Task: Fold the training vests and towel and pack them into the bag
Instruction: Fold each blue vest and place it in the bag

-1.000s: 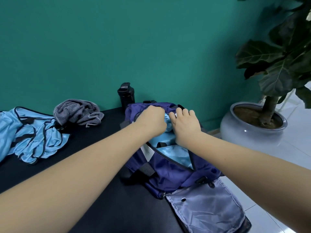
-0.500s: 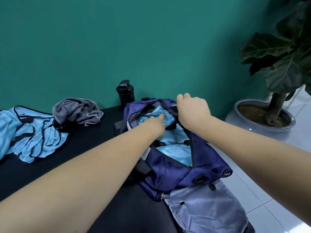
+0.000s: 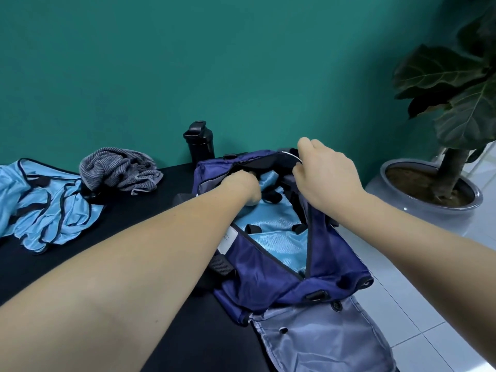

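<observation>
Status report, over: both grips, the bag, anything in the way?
Right grip pinches rim of bag, holding it open. Left grip inside bag on blue vest, fingers hidden. On table: towel, loose vests, unpacked. Nothing blocks the mouth.

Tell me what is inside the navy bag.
Light-blue vest fabric with black trim shows in the open bag, and the left hand reaches in over it. Whatever lies beneath that fabric is covered.
</observation>
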A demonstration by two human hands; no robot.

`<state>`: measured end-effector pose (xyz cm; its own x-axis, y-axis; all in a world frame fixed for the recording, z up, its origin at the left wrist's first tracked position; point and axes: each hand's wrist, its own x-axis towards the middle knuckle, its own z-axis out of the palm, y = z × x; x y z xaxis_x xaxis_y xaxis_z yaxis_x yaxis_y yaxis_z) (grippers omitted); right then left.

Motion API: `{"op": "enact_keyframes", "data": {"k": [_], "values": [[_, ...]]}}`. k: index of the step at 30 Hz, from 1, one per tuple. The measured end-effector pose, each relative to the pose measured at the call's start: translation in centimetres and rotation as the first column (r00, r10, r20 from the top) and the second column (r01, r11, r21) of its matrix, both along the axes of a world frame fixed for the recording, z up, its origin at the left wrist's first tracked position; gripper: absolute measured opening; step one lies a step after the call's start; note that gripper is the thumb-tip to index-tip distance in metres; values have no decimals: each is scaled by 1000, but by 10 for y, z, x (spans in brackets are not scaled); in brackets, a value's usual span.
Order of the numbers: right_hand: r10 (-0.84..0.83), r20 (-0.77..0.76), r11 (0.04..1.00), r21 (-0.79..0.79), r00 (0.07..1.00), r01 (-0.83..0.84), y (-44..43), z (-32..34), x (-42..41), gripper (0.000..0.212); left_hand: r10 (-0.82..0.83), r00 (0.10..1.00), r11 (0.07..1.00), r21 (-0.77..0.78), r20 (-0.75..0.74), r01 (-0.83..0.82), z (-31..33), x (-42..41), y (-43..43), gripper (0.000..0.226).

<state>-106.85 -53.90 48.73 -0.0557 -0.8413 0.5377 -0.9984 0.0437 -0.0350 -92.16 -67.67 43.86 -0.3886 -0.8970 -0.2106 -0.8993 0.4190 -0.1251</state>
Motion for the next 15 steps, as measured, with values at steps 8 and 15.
{"op": "enact_keyframes", "data": {"k": [8, 15], "values": [[20, 99, 1000, 14, 995, -22, 3, 2, 1, 13, -71, 996, 996, 57, -55, 74, -15, -4, -3, 71], [17, 159, 999, 48, 987, -25, 13, 4, -1, 13, -55, 998, 997, 63, 23, 53, -4, -7, 10, 49]]}}
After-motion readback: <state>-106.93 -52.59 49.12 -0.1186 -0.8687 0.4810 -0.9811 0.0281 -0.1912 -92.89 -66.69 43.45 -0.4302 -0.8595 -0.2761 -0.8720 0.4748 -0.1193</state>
